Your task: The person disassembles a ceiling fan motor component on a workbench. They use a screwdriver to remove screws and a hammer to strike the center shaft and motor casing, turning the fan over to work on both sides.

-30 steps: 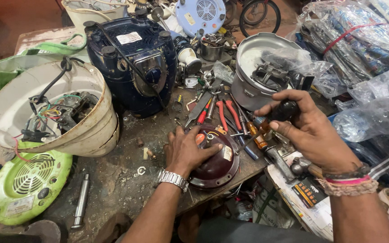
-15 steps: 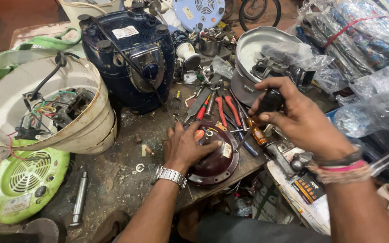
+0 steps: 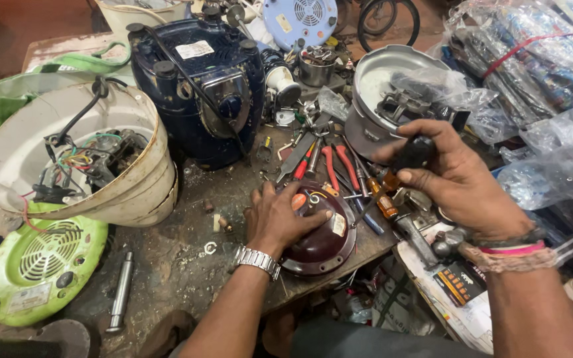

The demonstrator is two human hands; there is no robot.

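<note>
At the far left, a green ventilated cover [image 3: 38,265] lies flat on the tabletop [image 3: 180,265], and just right of it rests a short metal shaft [image 3: 121,292]. Above them you see a cream appliance housing [image 3: 81,159] tipped on its side, with coloured wires [image 3: 77,159] showing inside. Next to it stands a dark blue mixer base [image 3: 197,86], bottom side facing you, with a black cord across it.

Near the middle, your left hand [image 3: 280,219] presses flat on a dark maroon round cover [image 3: 319,242], which lies at the front edge of the tabletop. The fingers [image 3: 313,215] are spread and resting on its top, not clenched around it. A metal watch [image 3: 256,260] is on this wrist.

Behind the cover lie red-handled pliers [image 3: 339,166] and some screwdrivers, one with an amber handle [image 3: 382,202].

Further right, your right hand [image 3: 459,182] is raised above the tools and is closed around a small black part [image 3: 414,154], pinched between thumb and fingers. Behind it stands a round metal pot [image 3: 382,93] with parts inside. A hammer [image 3: 426,242] lies just under your right wrist. At the far right, there are clear plastic bags [image 3: 538,73] piled together.
</note>
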